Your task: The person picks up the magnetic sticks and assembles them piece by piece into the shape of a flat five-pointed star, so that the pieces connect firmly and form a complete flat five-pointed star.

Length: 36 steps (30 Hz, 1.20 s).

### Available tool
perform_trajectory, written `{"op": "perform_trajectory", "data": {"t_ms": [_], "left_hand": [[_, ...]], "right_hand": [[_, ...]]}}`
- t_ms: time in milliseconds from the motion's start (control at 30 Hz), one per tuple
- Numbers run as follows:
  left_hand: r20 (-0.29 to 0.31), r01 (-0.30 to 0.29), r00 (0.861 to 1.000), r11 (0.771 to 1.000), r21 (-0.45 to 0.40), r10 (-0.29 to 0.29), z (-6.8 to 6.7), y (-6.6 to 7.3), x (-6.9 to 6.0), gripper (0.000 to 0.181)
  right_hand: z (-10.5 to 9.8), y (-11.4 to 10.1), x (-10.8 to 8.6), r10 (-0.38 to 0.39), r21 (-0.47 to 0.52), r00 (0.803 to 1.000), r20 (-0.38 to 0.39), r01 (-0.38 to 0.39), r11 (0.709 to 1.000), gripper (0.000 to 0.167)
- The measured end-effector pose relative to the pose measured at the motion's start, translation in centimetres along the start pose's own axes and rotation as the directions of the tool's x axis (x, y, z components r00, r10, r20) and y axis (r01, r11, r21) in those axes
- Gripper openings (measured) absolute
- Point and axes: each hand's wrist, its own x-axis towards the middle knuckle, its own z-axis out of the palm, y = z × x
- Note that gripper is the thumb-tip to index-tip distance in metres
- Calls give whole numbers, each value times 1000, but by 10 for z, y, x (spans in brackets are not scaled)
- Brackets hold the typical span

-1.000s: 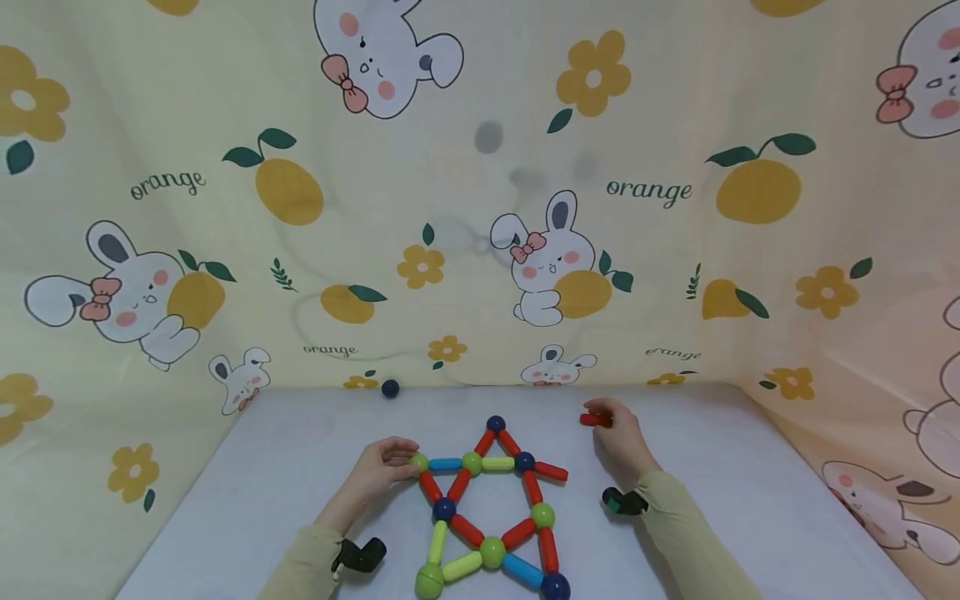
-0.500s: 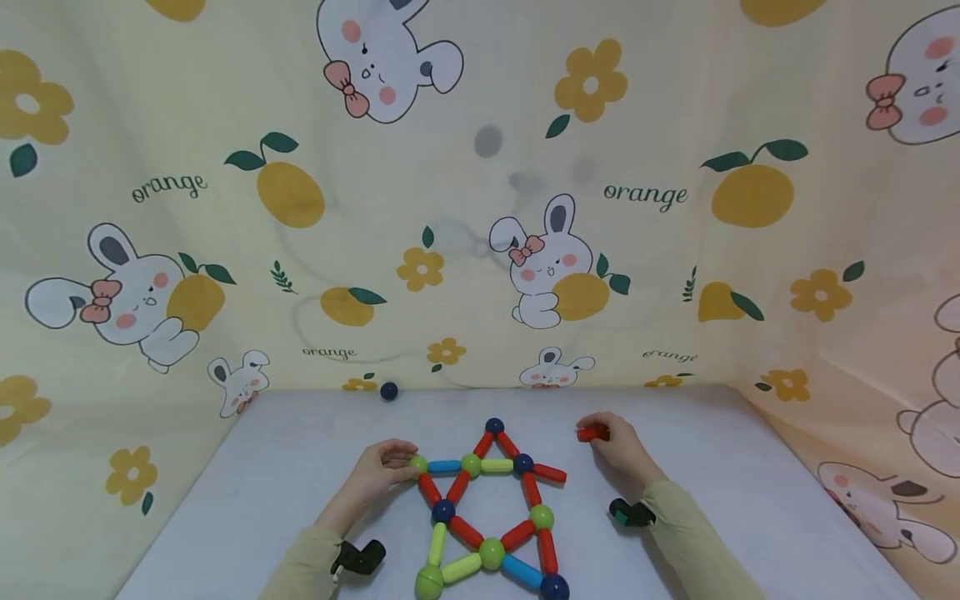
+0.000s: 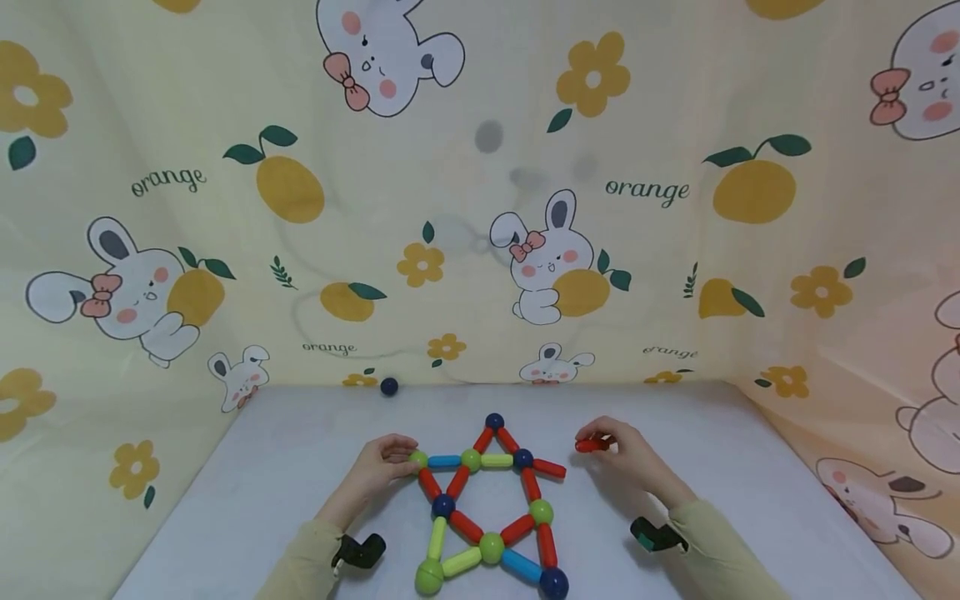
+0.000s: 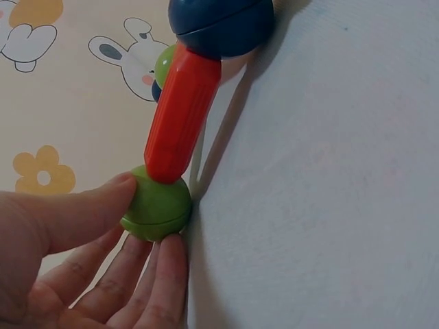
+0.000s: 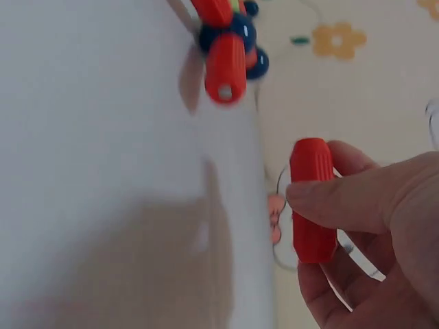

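A flat frame of magnetic rods and balls lies on the white table; its red, blue and yellow-green rods meet at green and dark blue balls. At its left corner my left hand (image 3: 381, 463) pinches a green ball (image 4: 159, 205) between thumb and fingers, and a red rod (image 4: 183, 116) runs from that ball to a dark blue ball (image 4: 223, 24). To the right of the frame, my right hand (image 3: 633, 454) holds a loose red rod (image 5: 313, 236) between thumb and fingers, apart from the frame. Another red rod (image 3: 550, 469) juts from a dark blue ball (image 3: 522, 458) with its outer end free.
A single dark blue ball (image 3: 388, 387) sits at the table's back edge. Behind the white table (image 3: 300, 433) hangs a patterned curtain (image 3: 465, 208) with rabbits and oranges. Dark wrist cameras are strapped at both sleeves.
My right hand has come nearer to me across the table, still holding the loose red rod. The left hand and the frame have stayed in place.
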Motion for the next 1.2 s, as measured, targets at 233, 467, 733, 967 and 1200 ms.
{"op": "perform_trajectory", "data": {"t_ms": [233, 467, 733, 967, 1200], "left_hand": [[1, 3, 1000, 1000, -3, -3, -1, 1, 0, 34], [-12, 9, 1000, 1000, 0, -9, -1, 3, 0, 34], [-5, -8, 1000, 1000, 3, 8, 0, 2, -2, 35], [-6, 6, 1000, 1000, 6, -6, 0, 2, -1, 35], [3, 16, 1000, 1000, 13, -16, -2, 4, -1, 35]], "right_hand": [[9, -18, -22, -105, 69, 979, 176, 94, 993, 27], [23, -26, -30, -114, 81, 958, 262, 96, 992, 24], [39, -27, -36, -70, 135, 959, 273, 34, 990, 25], [38, -31, -39, -43, 150, 964, 261, 3, 989, 26], [23, -42, -49, -53, 172, 980, 192, 19, 985, 29]]}}
